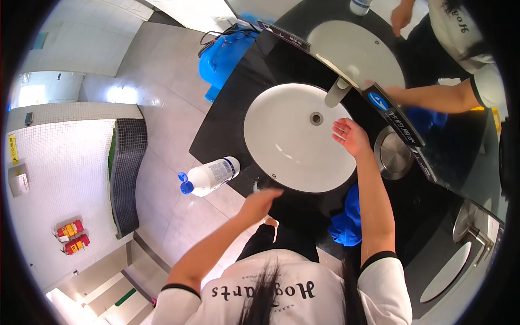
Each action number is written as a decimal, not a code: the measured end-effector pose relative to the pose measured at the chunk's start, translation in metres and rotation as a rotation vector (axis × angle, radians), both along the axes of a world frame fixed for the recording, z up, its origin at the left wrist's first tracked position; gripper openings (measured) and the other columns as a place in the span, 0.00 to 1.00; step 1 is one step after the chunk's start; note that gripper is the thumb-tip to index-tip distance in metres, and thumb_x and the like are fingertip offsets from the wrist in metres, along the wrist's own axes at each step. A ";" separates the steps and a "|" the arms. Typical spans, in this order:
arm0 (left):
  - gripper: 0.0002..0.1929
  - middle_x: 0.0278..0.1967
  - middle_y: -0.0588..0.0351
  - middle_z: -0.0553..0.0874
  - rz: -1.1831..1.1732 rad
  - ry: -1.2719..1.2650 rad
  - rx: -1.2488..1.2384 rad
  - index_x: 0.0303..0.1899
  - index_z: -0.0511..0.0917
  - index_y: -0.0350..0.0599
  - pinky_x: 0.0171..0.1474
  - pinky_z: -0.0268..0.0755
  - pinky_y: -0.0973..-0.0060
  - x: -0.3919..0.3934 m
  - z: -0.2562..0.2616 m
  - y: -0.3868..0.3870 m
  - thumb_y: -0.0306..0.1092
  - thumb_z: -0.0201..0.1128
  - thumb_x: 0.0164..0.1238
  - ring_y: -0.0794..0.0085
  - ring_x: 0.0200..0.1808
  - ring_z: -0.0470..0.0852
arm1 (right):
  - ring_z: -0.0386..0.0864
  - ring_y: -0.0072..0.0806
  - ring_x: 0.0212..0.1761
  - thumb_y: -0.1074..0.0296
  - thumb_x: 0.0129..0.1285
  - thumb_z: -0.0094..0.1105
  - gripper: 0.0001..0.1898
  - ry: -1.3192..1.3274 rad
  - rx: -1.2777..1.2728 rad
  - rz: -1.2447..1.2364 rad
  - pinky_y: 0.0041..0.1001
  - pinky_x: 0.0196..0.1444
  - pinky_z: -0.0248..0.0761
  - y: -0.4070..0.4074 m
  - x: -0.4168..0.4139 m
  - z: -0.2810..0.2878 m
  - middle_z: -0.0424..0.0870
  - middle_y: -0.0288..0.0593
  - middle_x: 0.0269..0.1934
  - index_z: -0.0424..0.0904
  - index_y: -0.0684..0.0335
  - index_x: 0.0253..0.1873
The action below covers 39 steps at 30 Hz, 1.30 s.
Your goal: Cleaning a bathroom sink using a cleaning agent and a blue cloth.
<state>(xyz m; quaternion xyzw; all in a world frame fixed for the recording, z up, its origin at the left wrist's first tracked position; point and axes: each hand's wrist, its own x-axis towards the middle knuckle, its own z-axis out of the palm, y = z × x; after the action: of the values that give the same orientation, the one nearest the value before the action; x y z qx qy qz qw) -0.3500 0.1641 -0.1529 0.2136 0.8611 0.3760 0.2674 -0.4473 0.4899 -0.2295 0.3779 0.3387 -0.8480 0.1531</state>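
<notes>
Before me a white oval washbasin (284, 138) is set in a black countertop (227, 122). My right hand (351, 136) is over the basin's right side, near the drain and below the tap (338, 92), palm partly turned up, fingers apart, holding nothing. My left hand (262, 203) is at the counter's front edge, fingers together and slightly blurred; whether something small is in it cannot be told. Left of it stands a white bottle (211, 176) with its blue flip cap raised. A blue cloth (347, 221) lies on the counter beside my right forearm.
A round metal lid (393, 153) is set in the counter right of the basin. Along the back runs a mirror (455, 134) with a sign (392, 113) at its lower edge. Blue plastic equipment (221, 61) with cables stands past the counter's far left edge. Fire extinguishers (73, 237) are at the left wall.
</notes>
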 end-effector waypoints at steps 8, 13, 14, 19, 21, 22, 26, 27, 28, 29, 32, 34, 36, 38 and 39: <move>0.13 0.34 0.47 0.83 0.516 -0.377 -0.349 0.42 0.76 0.43 0.39 0.74 0.72 0.200 0.009 -0.177 0.21 0.49 0.55 0.63 0.35 0.82 | 0.74 0.37 0.47 0.65 0.62 0.47 0.14 0.105 -0.079 0.079 0.36 0.53 0.67 -0.017 -0.041 -0.048 0.76 0.49 0.44 0.70 0.70 0.46; 0.13 0.32 0.49 0.83 0.828 -0.568 -0.354 0.42 0.76 0.38 0.37 0.75 0.77 0.267 0.027 -0.204 0.19 0.47 0.56 0.70 0.33 0.83 | 0.75 0.38 0.46 0.67 0.61 0.48 0.12 0.075 -0.192 0.109 0.33 0.52 0.70 -0.025 -0.065 -0.028 0.76 0.51 0.42 0.70 0.69 0.45; 0.13 0.31 0.49 0.83 0.884 -0.592 -0.337 0.42 0.76 0.37 0.37 0.75 0.78 0.273 0.028 -0.202 0.19 0.47 0.56 0.71 0.33 0.83 | 0.76 0.34 0.41 0.65 0.62 0.49 0.11 0.089 -0.187 0.192 0.29 0.44 0.73 -0.020 -0.068 -0.043 0.77 0.49 0.39 0.71 0.68 0.42; 0.12 0.31 0.50 0.83 0.972 -0.652 -0.276 0.43 0.75 0.36 0.38 0.74 0.79 0.271 0.029 -0.180 0.20 0.49 0.58 0.71 0.33 0.83 | 0.75 0.25 0.28 0.60 0.62 0.50 0.12 0.014 -0.030 0.364 0.27 0.29 0.74 -0.017 -0.087 -0.094 0.77 0.43 0.32 0.71 0.64 0.38; 0.12 0.32 0.50 0.83 0.959 -0.640 -0.274 0.44 0.75 0.36 0.39 0.74 0.79 0.265 0.026 -0.176 0.22 0.49 0.59 0.71 0.34 0.83 | 0.74 0.25 0.28 0.61 0.61 0.50 0.10 -0.171 0.275 0.038 0.27 0.29 0.74 -0.033 -0.095 -0.101 0.77 0.43 0.32 0.71 0.62 0.39; 0.12 0.32 0.50 0.83 0.986 -0.641 -0.246 0.44 0.75 0.36 0.39 0.74 0.79 0.260 0.026 -0.173 0.22 0.49 0.59 0.71 0.34 0.83 | 0.75 0.26 0.32 0.63 0.60 0.50 0.09 -0.234 0.262 0.016 0.29 0.33 0.74 -0.043 -0.102 -0.089 0.76 0.43 0.35 0.71 0.61 0.42; 0.13 0.34 0.51 0.83 1.052 -0.649 -0.190 0.46 0.74 0.37 0.39 0.72 0.80 0.264 0.024 -0.179 0.22 0.50 0.59 0.72 0.36 0.82 | 0.71 0.29 0.49 0.64 0.60 0.52 0.15 0.110 0.005 0.418 0.31 0.50 0.66 -0.083 -0.104 -0.028 0.73 0.45 0.46 0.70 0.64 0.49; 0.14 0.35 0.53 0.83 1.058 -0.644 -0.170 0.47 0.73 0.39 0.37 0.71 0.81 0.266 0.024 -0.180 0.22 0.51 0.58 0.73 0.36 0.82 | 0.71 0.29 0.49 0.64 0.60 0.52 0.15 0.109 0.006 0.421 0.31 0.50 0.66 -0.083 -0.098 -0.028 0.73 0.45 0.46 0.70 0.64 0.49; 0.14 0.35 0.53 0.83 1.061 -0.647 -0.168 0.47 0.73 0.39 0.37 0.71 0.81 0.267 0.024 -0.180 0.22 0.51 0.58 0.73 0.36 0.82 | 0.72 0.27 0.46 0.62 0.60 0.51 0.13 0.085 0.019 0.333 0.30 0.47 0.67 -0.083 -0.093 -0.028 0.74 0.43 0.42 0.71 0.63 0.46; 0.14 0.35 0.53 0.83 1.092 -0.660 -0.158 0.47 0.73 0.39 0.37 0.71 0.81 0.269 0.024 -0.181 0.22 0.51 0.58 0.73 0.36 0.82 | 0.73 0.25 0.42 0.61 0.60 0.51 0.11 0.062 0.031 0.245 0.28 0.44 0.67 -0.081 -0.091 -0.030 0.75 0.40 0.37 0.73 0.61 0.43; 0.14 0.36 0.53 0.83 1.129 -0.679 -0.139 0.48 0.73 0.39 0.37 0.71 0.81 0.272 0.020 -0.182 0.22 0.51 0.58 0.73 0.36 0.82 | 0.72 0.23 0.26 0.60 0.65 0.46 0.11 0.031 -0.119 0.029 0.23 0.26 0.66 -0.030 -0.077 -0.097 0.72 0.37 0.26 0.72 0.62 0.37; 0.14 0.36 0.53 0.83 1.142 -0.690 -0.140 0.48 0.73 0.39 0.37 0.71 0.81 0.276 0.019 -0.180 0.23 0.51 0.58 0.72 0.37 0.82 | 0.71 0.22 0.24 0.60 0.65 0.45 0.12 0.091 -0.195 0.082 0.22 0.24 0.65 -0.019 -0.073 -0.101 0.71 0.37 0.24 0.71 0.62 0.36; 0.14 0.36 0.53 0.83 1.140 -0.696 -0.108 0.48 0.73 0.39 0.37 0.71 0.80 0.275 0.015 -0.177 0.23 0.52 0.59 0.72 0.37 0.82 | 0.71 0.22 0.24 0.58 0.64 0.45 0.12 0.058 -0.078 0.078 0.20 0.21 0.62 -0.014 -0.075 -0.101 0.69 0.36 0.24 0.71 0.61 0.35; 0.14 0.36 0.51 0.83 1.144 -0.714 -0.115 0.47 0.73 0.37 0.40 0.71 0.80 0.260 0.018 -0.170 0.23 0.51 0.58 0.72 0.37 0.82 | 0.71 0.22 0.24 0.58 0.63 0.46 0.11 -0.028 0.132 0.054 0.21 0.22 0.63 -0.034 -0.085 -0.094 0.71 0.36 0.26 0.71 0.60 0.35; 0.13 0.35 0.50 0.82 1.155 -0.726 -0.126 0.46 0.73 0.35 0.42 0.72 0.80 0.255 0.019 -0.168 0.22 0.51 0.58 0.71 0.37 0.82 | 0.71 0.23 0.25 0.57 0.62 0.47 0.11 -0.114 0.335 0.034 0.22 0.23 0.63 -0.052 -0.088 -0.089 0.72 0.36 0.28 0.71 0.59 0.35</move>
<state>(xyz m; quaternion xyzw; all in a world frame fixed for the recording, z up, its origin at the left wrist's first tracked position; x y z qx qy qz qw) -0.0950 -0.0040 -0.1336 -0.4354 0.7131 0.4552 0.3077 -0.5355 0.4376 -0.3181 0.4398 0.4724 -0.7541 0.1214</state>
